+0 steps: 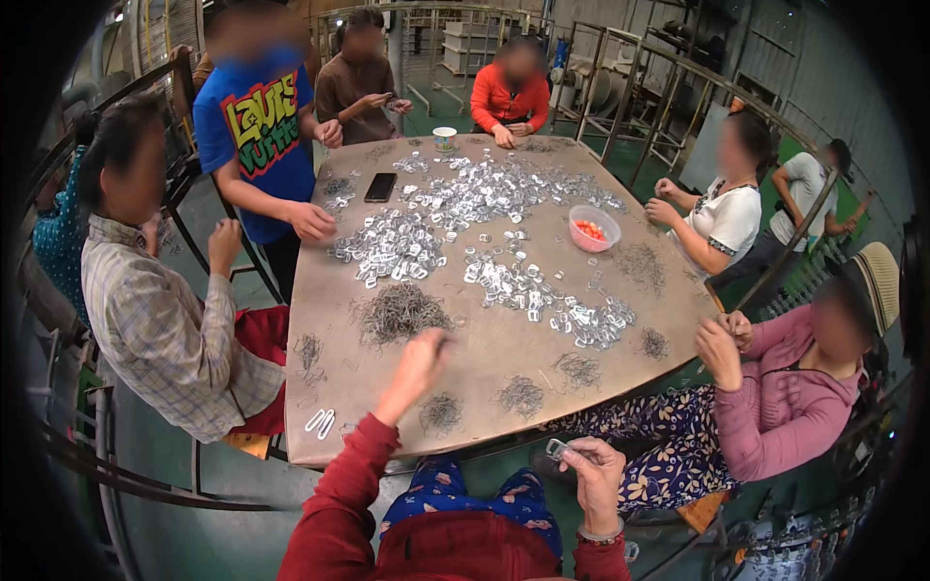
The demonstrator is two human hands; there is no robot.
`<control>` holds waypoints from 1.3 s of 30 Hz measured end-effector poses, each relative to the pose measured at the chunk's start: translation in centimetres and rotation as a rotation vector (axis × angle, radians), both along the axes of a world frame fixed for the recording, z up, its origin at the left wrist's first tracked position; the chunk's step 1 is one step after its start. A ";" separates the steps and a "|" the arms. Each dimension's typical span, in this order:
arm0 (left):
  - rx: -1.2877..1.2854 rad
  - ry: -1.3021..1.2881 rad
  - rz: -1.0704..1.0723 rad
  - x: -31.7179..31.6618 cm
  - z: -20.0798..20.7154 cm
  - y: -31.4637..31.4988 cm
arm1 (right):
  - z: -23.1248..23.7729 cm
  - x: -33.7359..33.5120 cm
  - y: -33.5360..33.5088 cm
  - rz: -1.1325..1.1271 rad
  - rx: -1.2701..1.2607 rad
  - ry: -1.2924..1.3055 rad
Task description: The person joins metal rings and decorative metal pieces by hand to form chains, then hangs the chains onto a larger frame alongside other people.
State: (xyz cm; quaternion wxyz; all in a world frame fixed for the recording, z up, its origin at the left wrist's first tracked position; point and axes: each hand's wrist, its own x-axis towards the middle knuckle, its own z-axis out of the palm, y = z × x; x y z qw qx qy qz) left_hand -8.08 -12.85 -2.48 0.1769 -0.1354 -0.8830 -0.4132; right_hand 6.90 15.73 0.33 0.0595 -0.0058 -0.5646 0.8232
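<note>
Buckle (pixel 556 448) of bright metal, lower middle of the frame, pinched between thumb and fingertips of the right hand (pixel 598 473), just outside the near edge of the table (pixel 494 353). Left hand (pixel 421 368), centre of the frame, raised near the big heap of dark wire pieces (pixel 399 315); fingers drawn together but blurred, so no telling whether around a wire piece or around nothing.

Probably the step in hand: fetching one wire piece toward the buckle. Best to pick from the loose rim of the heap, not the tangled middle, and to lift gently, in case of a second piece hooked along. Worth gripping the buckle by one end only, opening uncovered and turned toward the eyes.

Around the heap: smaller wire clumps (pixel 520 396) along the near edge, lower middle; long pale links (pixel 320 423) at the table's corner, lower left. Farther out, bright piles of loose buckles (pixel 387 242) from left of centre to upper middle, a pink bowl (pixel 589 244) of orange pieces (pixel 589 229) right of centre, a black phone (pixel 381 187) upper left of centre, a white cup (pixel 445 138) at upper middle. At right, a co-worker in pink (pixel 780 421), both hands raised near the table's edge.
</note>
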 end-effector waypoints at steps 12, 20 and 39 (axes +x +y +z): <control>0.244 -0.054 -0.419 11.0 3.7 11.6 | -0.9 -0.5 -1.2 -0.145 0.037 0.025; 0.357 -0.061 -0.398 11.1 2.7 12.8 | -1.6 -0.6 -1.6 -0.123 0.130 0.103; 0.469 -0.077 -0.392 11.3 3.4 12.0 | -1.1 -3.4 2.1 -0.350 0.364 0.112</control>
